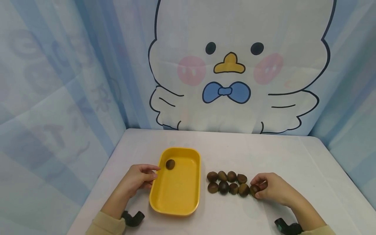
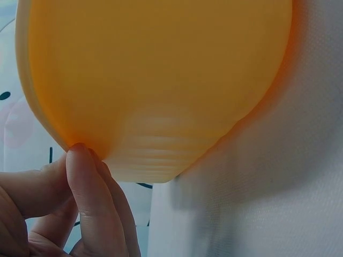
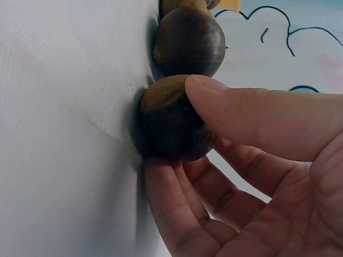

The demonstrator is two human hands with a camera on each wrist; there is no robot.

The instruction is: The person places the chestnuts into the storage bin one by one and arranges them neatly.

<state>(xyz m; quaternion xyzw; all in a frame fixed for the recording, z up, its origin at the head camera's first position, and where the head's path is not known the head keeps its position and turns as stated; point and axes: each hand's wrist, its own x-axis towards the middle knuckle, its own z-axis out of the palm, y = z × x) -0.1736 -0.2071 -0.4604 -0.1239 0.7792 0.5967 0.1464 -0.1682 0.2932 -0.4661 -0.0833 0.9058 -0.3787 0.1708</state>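
The right hand's (image 1: 273,187) thumb and fingertips pinch a brown chestnut (image 3: 171,128), the end one of the near row to the right of the yellow tray (image 1: 177,192); whether this nut also rests on the tabletop is hard to tell. The left hand (image 1: 136,179) holds the tray's left rim between thumb and fingers. Just beside the held nut, four more chestnuts in the near row (image 1: 224,188) run toward the tray, and a far row (image 1: 231,176) of four lies alongside them. A single chestnut (image 1: 170,164) sits inside the tray, toward its far left corner. Black wrist devices (image 1: 134,219) and beige sleeves (image 1: 107,224) show on either side of the tray's near end. Under the tray spreads a white tabletop (image 1: 235,150); beyond it hangs a pale blue curtain printed with a cartoon chick (image 1: 229,29) wearing a blue bow tie (image 1: 225,91).
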